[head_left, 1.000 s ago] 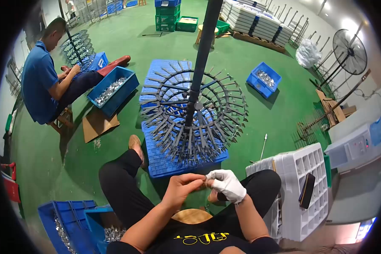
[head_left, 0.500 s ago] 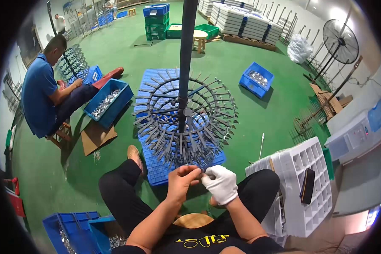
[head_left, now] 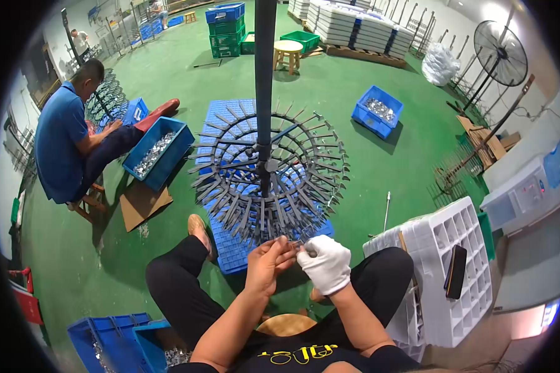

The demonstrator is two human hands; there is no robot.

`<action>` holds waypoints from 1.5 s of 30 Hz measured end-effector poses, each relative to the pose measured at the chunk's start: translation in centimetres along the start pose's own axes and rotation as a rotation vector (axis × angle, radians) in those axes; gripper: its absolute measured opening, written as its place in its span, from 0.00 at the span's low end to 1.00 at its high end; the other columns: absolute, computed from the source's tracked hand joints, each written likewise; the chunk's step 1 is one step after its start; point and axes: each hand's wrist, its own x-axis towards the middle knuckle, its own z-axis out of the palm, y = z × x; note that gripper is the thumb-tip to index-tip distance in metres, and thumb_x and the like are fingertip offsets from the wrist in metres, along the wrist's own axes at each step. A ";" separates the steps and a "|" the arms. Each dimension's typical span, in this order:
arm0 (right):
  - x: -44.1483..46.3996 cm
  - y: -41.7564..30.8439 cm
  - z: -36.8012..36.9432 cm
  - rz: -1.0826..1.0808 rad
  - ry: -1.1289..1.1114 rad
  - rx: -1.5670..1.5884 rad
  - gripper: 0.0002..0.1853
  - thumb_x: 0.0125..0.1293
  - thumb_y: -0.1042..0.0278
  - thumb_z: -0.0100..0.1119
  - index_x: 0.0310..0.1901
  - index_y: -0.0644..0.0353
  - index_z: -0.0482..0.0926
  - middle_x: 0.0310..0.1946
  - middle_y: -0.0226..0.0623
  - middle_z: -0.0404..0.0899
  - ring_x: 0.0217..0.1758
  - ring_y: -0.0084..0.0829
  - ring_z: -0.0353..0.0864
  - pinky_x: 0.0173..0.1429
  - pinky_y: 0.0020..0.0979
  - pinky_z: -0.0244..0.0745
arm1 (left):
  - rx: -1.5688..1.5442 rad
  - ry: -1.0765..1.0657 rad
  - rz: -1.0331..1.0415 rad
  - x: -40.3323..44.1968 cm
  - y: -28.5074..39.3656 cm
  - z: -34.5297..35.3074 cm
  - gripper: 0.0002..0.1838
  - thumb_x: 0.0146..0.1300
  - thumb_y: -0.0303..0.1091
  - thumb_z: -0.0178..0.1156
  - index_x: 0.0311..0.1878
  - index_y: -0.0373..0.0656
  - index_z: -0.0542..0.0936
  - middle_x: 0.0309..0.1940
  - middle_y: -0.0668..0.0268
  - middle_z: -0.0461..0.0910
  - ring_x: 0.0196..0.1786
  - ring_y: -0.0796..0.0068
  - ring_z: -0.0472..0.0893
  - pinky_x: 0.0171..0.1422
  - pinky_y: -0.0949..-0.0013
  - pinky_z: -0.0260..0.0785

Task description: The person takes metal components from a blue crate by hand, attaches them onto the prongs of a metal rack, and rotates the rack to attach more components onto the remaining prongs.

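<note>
A round dark metal rack [head_left: 214, 163] with rings of radiating arms stands around an upright pole [head_left: 264, 74], above blue plastic pallets [head_left: 230, 252]. At the rack's near edge my bare left hand [head_left: 269, 262] has its fingers pinched together beside a small metal piece. My right hand [head_left: 325, 263], in a white glove, is closed close to it, with its fingertips at the same small piece. The piece is too small to make out, and the fingers partly hide it.
A co-worker [head_left: 62, 137] sits at the left by a blue bin [head_left: 162, 155] of metal parts. More blue bins [head_left: 109, 326] lie at lower left. White grid trays [head_left: 445, 273] with a phone [head_left: 456, 272] stand at my right. Another blue bin [head_left: 378, 112] is beyond.
Both hands have risen slightly towards the rack's near edge and stay close together. The view has shifted, and the rack and pole appear further left. The co-worker's head is lower.
</note>
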 end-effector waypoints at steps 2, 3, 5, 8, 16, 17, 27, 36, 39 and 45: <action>0.2 -0.1 0.2 -0.049 0.027 -0.024 0.07 0.51 0.65 0.65 0.22 0.54 0.78 0.21 0.36 0.78 0.24 0.40 0.79 0.29 0.36 0.74 | -0.086 -0.001 0.000 0.7 -0.2 0.5 0.12 0.65 0.37 0.63 0.44 0.38 0.79 0.42 0.58 0.83 0.44 0.69 0.83 0.44 0.69 0.78; 0.3 -0.2 0.3 -0.058 0.023 -0.038 0.07 0.51 0.65 0.65 0.22 0.54 0.78 0.21 0.36 0.77 0.23 0.40 0.79 0.29 0.36 0.74 | -0.118 0.002 0.009 1.2 -0.5 0.6 0.11 0.65 0.37 0.62 0.43 0.39 0.79 0.43 0.58 0.82 0.45 0.69 0.83 0.44 0.69 0.79; 0.4 -0.1 0.4 -0.071 0.016 -0.070 0.06 0.51 0.65 0.65 0.22 0.54 0.78 0.21 0.36 0.77 0.23 0.40 0.79 0.28 0.36 0.74 | -0.181 0.006 0.021 2.5 -1.3 0.6 0.09 0.65 0.36 0.62 0.43 0.41 0.79 0.44 0.58 0.82 0.47 0.68 0.83 0.45 0.68 0.79; 0.5 0.1 0.6 -0.085 0.026 -0.067 0.07 0.51 0.65 0.65 0.22 0.53 0.77 0.21 0.36 0.77 0.23 0.40 0.79 0.28 0.36 0.74 | -0.166 0.067 0.060 3.0 -1.2 1.4 0.06 0.64 0.32 0.63 0.39 0.40 0.79 0.40 0.58 0.83 0.44 0.64 0.84 0.44 0.65 0.79; 0.5 0.5 1.1 -0.134 0.062 -0.100 0.08 0.51 0.64 0.65 0.22 0.53 0.76 0.20 0.35 0.74 0.22 0.39 0.77 0.27 0.37 0.72 | -0.164 0.094 0.118 3.7 -1.5 1.4 0.03 0.64 0.27 0.60 0.36 0.38 0.80 0.37 0.56 0.84 0.40 0.63 0.85 0.38 0.63 0.78; 0.5 0.6 1.2 -0.137 0.067 -0.103 0.08 0.51 0.64 0.65 0.22 0.53 0.76 0.20 0.35 0.74 0.22 0.39 0.76 0.27 0.36 0.72 | -0.169 0.100 0.116 3.7 -1.6 1.4 0.03 0.64 0.27 0.60 0.36 0.38 0.80 0.37 0.56 0.84 0.41 0.63 0.85 0.38 0.63 0.78; 0.4 0.9 1.8 -0.210 0.094 -0.184 0.08 0.51 0.64 0.65 0.22 0.51 0.75 0.19 0.34 0.73 0.20 0.38 0.75 0.25 0.37 0.71 | -0.152 0.108 0.106 3.6 -1.2 1.5 0.02 0.63 0.26 0.61 0.36 0.38 0.80 0.36 0.56 0.84 0.42 0.63 0.85 0.39 0.63 0.78; 0.7 0.5 1.9 -0.174 0.091 -0.182 0.09 0.51 0.64 0.64 0.21 0.51 0.74 0.20 0.34 0.73 0.20 0.38 0.76 0.26 0.36 0.71 | -0.184 0.105 0.124 4.2 -1.7 1.2 0.02 0.62 0.26 0.61 0.35 0.37 0.79 0.36 0.56 0.84 0.40 0.63 0.84 0.41 0.63 0.78; 0.7 0.4 1.9 -0.171 0.093 -0.170 0.09 0.52 0.64 0.64 0.21 0.52 0.74 0.20 0.34 0.74 0.21 0.38 0.76 0.26 0.36 0.71 | -0.188 0.117 0.120 4.3 -1.8 1.2 0.02 0.62 0.25 0.61 0.35 0.37 0.79 0.35 0.55 0.84 0.40 0.62 0.84 0.41 0.64 0.78; 0.7 0.6 2.3 -0.171 0.112 -0.193 0.09 0.52 0.63 0.65 0.20 0.53 0.75 0.20 0.35 0.74 0.21 0.39 0.77 0.26 0.36 0.72 | -0.150 0.127 0.089 4.0 -1.4 1.7 0.03 0.63 0.26 0.60 0.38 0.36 0.78 0.35 0.54 0.84 0.40 0.61 0.85 0.42 0.64 0.79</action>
